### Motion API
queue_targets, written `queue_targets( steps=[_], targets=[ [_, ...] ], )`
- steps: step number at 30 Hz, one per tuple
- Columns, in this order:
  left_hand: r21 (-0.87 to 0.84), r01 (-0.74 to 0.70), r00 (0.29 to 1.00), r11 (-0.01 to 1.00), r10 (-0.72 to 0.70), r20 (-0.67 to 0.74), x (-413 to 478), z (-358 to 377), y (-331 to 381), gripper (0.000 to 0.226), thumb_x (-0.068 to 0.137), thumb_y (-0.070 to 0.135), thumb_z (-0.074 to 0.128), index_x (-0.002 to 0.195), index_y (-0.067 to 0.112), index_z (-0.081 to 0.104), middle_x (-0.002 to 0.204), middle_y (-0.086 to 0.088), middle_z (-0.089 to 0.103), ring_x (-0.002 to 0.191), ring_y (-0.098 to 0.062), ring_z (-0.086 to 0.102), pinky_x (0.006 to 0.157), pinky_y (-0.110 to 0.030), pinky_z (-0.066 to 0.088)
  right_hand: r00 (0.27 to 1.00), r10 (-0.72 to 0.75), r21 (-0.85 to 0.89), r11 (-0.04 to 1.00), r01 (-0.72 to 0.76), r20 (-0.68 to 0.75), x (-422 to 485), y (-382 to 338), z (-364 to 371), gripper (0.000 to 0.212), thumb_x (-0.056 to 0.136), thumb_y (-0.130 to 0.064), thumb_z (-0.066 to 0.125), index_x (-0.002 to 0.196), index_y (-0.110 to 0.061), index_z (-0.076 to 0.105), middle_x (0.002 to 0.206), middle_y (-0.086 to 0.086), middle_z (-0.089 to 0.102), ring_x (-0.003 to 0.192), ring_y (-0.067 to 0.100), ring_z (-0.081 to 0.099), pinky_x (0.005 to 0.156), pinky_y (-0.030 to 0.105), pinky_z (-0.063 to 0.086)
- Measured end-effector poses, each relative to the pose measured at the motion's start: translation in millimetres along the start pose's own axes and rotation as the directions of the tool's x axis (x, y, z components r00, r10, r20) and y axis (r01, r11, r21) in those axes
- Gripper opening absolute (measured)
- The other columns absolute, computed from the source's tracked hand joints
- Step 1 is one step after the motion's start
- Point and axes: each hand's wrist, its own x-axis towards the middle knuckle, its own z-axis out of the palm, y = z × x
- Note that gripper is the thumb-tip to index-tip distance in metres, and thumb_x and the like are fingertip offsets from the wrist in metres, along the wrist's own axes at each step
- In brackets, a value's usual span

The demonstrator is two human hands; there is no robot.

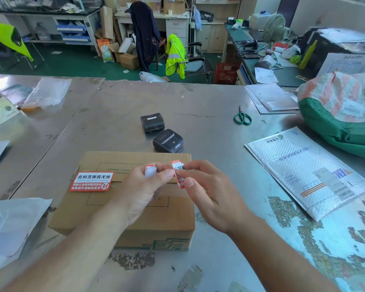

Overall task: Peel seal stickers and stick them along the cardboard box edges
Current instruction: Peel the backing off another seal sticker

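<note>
A closed cardboard box (173, 211) lies on the metal table in front of me. One red and white seal sticker (91, 181) is stuck across the top seam at the box's left end. Above the box's right half, my left hand (144, 192) pinches a white backing strip (150, 171) between thumb and fingers. My right hand (209, 192) pinches a second red seal sticker (179, 175), which curls between the two hands. The fingertips of both hands meet at the sticker.
Two black portable printers (152, 122) (168, 141) sit just behind the box. Green-handled scissors (242, 117) lie at back right. A bubble mailer (303, 171) and a large woven sack (341, 114) fill the right side. Plastic bags (9, 226) lie at left.
</note>
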Motion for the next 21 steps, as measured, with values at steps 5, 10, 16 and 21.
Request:
queue_targets(
  steps=[5, 10, 16, 21],
  targets=[
    [0.061, -0.01, 1.0, 0.998, 0.012, -0.028, 1.2, 1.7, -0.3, 0.01, 0.074, 0.028, 0.07, 0.073, 0.018, 0.068, 0.053, 0.007, 0.039, 0.044, -0.009, 0.027, 0.042, -0.019, 0.025, 1.0, -0.01, -0.146, 0.989, 0.012, 0.017, -1.5, -0.8, 0.6, 0.047, 0.099, -0.046, 0.03, 0.111, -0.027, 0.072, 0.115, -0.002, 0.06, 0.104, 0.011, 0.059, 0.079, 0.036, 0.05],
    [0.067, 0.0, 1.0, 0.998, 0.001, -0.012, 3.8, 2.4, -1.6, 0.015, 0.065, 0.036, 0.073, 0.069, 0.022, 0.068, 0.055, 0.005, 0.038, 0.047, -0.012, 0.025, 0.046, -0.024, 0.02, 1.0, 0.001, -0.129, 0.992, 0.001, 0.018, -2.9, 2.3, 0.2, 0.05, 0.099, -0.047, 0.028, 0.114, -0.029, 0.072, 0.117, -0.002, 0.059, 0.108, 0.009, 0.058, 0.081, 0.035, 0.05],
    [0.056, -0.002, 1.0, 0.998, 0.0, 0.023, 4.7, 4.7, -3.1, 0.025, 0.065, 0.043, 0.073, 0.076, 0.021, 0.07, 0.079, -0.014, 0.059, 0.055, -0.015, 0.032, 0.051, -0.028, 0.024, 0.999, 0.041, -0.02, 0.999, -0.041, 0.007, -2.1, 9.6, -0.7, 0.054, 0.102, -0.048, 0.025, 0.113, -0.026, 0.073, 0.114, -0.01, 0.062, 0.115, -0.002, 0.053, 0.09, 0.027, 0.046],
    [0.033, 0.007, 0.999, 0.999, -0.008, 0.033, 5.7, 5.2, -3.5, 0.025, 0.064, 0.043, 0.072, 0.076, 0.021, 0.065, 0.069, 0.001, 0.051, 0.057, -0.012, 0.032, 0.051, -0.026, 0.022, 0.994, 0.108, 0.078, 0.991, -0.107, -0.01, 0.3, 13.7, 0.5, 0.057, 0.101, -0.046, 0.026, 0.118, -0.019, 0.073, 0.111, -0.012, 0.066, 0.108, -0.001, 0.058, 0.091, 0.022, 0.046]
  ],
)
